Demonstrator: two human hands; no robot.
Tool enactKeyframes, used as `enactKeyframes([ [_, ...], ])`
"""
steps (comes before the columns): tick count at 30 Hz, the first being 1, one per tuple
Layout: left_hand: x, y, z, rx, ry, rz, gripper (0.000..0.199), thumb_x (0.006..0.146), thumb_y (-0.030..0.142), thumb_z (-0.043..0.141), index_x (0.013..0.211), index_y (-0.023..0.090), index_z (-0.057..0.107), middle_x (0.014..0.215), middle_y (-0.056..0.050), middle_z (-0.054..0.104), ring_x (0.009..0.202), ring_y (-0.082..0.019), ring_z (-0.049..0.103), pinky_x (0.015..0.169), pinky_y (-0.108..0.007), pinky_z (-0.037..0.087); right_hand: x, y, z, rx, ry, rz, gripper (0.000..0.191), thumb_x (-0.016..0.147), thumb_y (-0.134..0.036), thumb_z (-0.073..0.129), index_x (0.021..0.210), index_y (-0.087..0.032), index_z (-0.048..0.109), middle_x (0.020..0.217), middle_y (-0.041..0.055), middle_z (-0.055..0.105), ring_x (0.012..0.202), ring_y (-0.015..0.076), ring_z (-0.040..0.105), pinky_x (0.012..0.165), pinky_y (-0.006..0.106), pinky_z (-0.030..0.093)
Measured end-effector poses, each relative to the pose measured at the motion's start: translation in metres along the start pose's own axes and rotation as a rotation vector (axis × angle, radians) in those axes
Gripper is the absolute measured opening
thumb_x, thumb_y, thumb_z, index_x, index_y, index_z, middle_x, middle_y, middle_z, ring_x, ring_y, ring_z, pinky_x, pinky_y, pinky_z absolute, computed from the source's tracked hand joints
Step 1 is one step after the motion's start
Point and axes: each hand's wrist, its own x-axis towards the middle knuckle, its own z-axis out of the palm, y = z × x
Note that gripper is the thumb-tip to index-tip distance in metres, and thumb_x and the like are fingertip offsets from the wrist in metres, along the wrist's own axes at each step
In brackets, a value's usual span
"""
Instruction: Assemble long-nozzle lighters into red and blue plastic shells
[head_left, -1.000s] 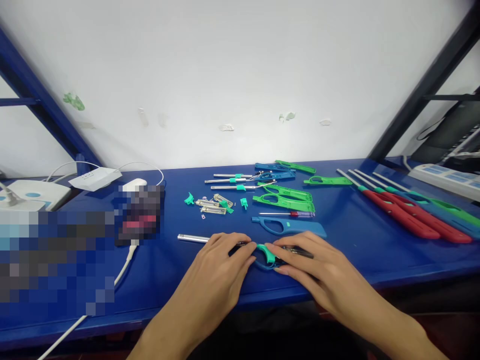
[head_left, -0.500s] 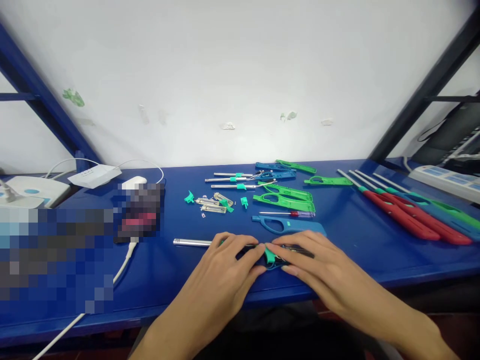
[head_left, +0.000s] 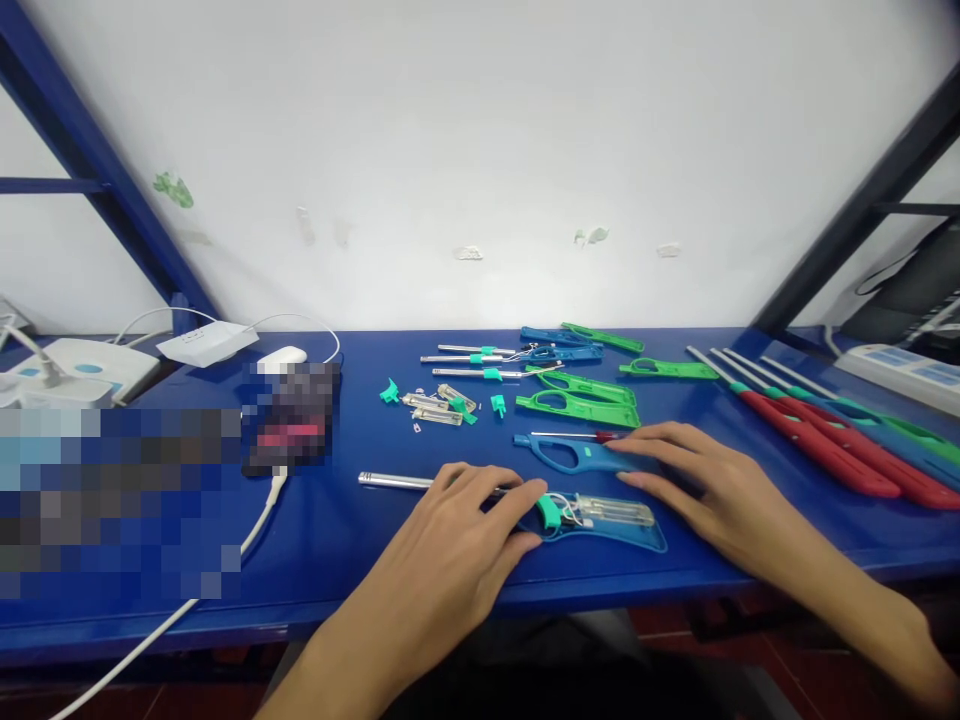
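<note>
An opened blue lighter body (head_left: 651, 537) lies near the table's front edge, with a clear fuel tank (head_left: 615, 511), white wires and a green trigger (head_left: 550, 512) in it. My left hand (head_left: 465, 540) is closed around its front part, where the metal tube (head_left: 394, 481) comes out to the left. Just behind lies a blue half shell (head_left: 559, 455). My right hand (head_left: 697, 480) has its fingers apart at that shell's right end, touching or just over it and the red screwdriver handle (head_left: 607, 436); nothing is gripped.
Behind are green half shells (head_left: 600, 410), metal tubes (head_left: 469, 373), clear tanks (head_left: 437, 415) and small green parts (head_left: 498, 404). Several whole lighters (head_left: 817, 440) lie at the right, near a power strip (head_left: 907, 370). A white cable (head_left: 255, 520) crosses the left side.
My right hand has left the opened lighter and moved right and back to the blue half shell, uncovering the clear tank. My left hand stays at the lighter. The view has shifted slightly.
</note>
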Motion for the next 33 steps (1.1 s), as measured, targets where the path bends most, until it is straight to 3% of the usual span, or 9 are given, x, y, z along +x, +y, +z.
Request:
enactKeyframes([
  [10,-0.005,-0.002,0.001,0.054,0.079,-0.058,0.044,0.109,0.028,0.056,0.151,0.023,0.047,0.139,-0.012,0.063,0.123,-0.033,0.062,0.102,-0.058,0.057,0.001,-0.002,0.001,0.031,-0.022,0.011,0.035,0.107,-0.053,0.054,0.130,-0.034,0.073,0.127,0.0064,0.074,0.113,0.0283,0.074,0.101,0.047,0.058],
  [14,-0.008,-0.003,0.003,0.089,0.120,-0.099,0.054,0.109,0.032,0.054,0.160,0.023,0.038,0.152,-0.016,0.054,0.133,-0.036,0.060,0.105,-0.058,0.058,0.000,-0.006,-0.003,0.089,0.052,0.024,0.028,0.107,-0.048,0.056,0.125,-0.036,0.072,0.124,0.0023,0.077,0.111,0.0261,0.076,0.099,0.041,0.059],
  [18,-0.010,-0.004,0.007,0.123,0.181,-0.115,0.061,0.111,0.036,0.048,0.165,0.019,0.028,0.169,-0.022,0.031,0.140,-0.036,0.057,0.108,-0.056,0.058,0.000,-0.010,-0.009,0.200,0.158,0.205,0.031,0.102,-0.054,0.061,0.123,-0.035,0.073,0.120,0.0012,0.081,0.110,0.0269,0.078,0.094,0.037,0.062],
  [21,-0.010,-0.003,0.008,0.182,0.206,-0.105,0.060,0.112,0.032,0.046,0.166,0.017,0.025,0.175,-0.022,0.020,0.149,-0.037,0.048,0.112,-0.059,0.055,0.000,-0.015,-0.013,0.351,0.126,0.349,0.042,0.099,-0.061,0.061,0.130,-0.034,0.071,0.118,0.0021,0.083,0.112,0.0280,0.078,0.090,0.034,0.064],
  [24,-0.008,-0.002,0.006,0.203,0.199,-0.083,0.057,0.111,0.024,0.044,0.165,0.015,0.027,0.175,-0.018,0.027,0.156,-0.033,0.039,0.117,-0.057,0.051,-0.001,-0.018,-0.015,0.423,0.092,0.441,0.052,0.096,-0.067,0.061,0.132,-0.030,0.070,0.101,0.0037,0.086,0.095,0.0283,0.082,0.075,0.033,0.066],
  [26,-0.007,-0.002,0.005,0.192,0.213,-0.082,0.052,0.110,0.019,0.043,0.162,0.017,0.034,0.173,-0.016,0.032,0.155,-0.031,0.040,0.120,-0.056,0.049,-0.001,-0.020,-0.016,0.437,0.091,0.487,0.056,0.094,-0.070,0.062,0.131,-0.029,0.071,0.099,0.0045,0.086,0.090,0.0287,0.082,0.071,0.032,0.066],
  [30,-0.008,-0.005,0.005,0.092,0.323,-0.178,0.043,0.110,0.017,0.042,0.152,0.023,0.049,0.166,-0.015,0.041,0.148,-0.033,0.050,0.113,-0.061,0.053,-0.005,-0.023,-0.020,0.605,0.063,0.633,0.058,0.090,-0.070,0.068,0.133,-0.032,0.072,0.118,0.0060,0.084,0.103,0.0315,0.081,0.079,0.032,0.067],
  [33,-0.009,-0.008,0.006,0.012,0.358,-0.222,0.034,0.109,0.019,0.043,0.139,0.023,0.060,0.150,-0.015,0.055,0.134,-0.033,0.061,0.106,-0.061,0.057,-0.008,-0.026,-0.020,0.858,0.064,0.785,0.062,0.086,-0.069,0.074,0.138,-0.034,0.069,0.120,0.0064,0.083,0.107,0.0311,0.080,0.088,0.033,0.067],
])
